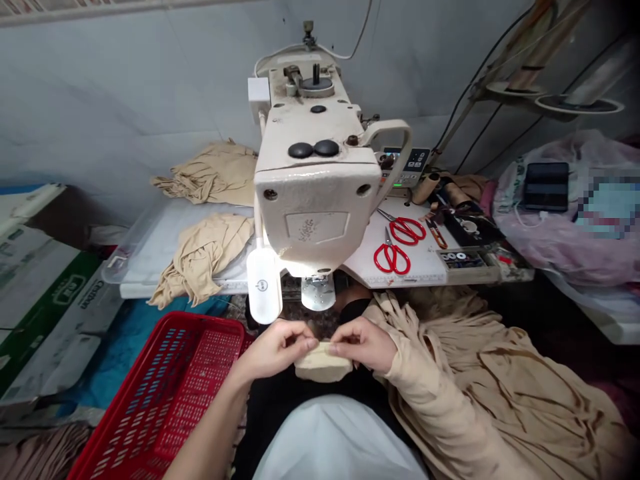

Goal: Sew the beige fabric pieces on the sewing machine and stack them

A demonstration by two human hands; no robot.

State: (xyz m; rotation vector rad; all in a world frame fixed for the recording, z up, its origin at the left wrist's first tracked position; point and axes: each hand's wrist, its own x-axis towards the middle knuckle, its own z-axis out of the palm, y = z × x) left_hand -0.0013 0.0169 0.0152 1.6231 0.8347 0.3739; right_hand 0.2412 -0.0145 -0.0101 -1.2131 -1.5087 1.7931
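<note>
My left hand (275, 348) and my right hand (364, 343) are both closed in a pinch on a small folded piece of beige fabric (323, 367), held just above my lap. The hands meet at its top edge, in front of the cream sewing machine (315, 180). A large heap of the same beige fabric (495, 393) lies over my right forearm and spreads to the right.
An empty red plastic basket (165, 393) stands at my left. Two pairs of red scissors (400, 245) lie on the white table (425, 263) right of the machine. Beige fabric bundles (205, 253) rest on the table's left part. Cardboard boxes (45, 293) are stacked far left.
</note>
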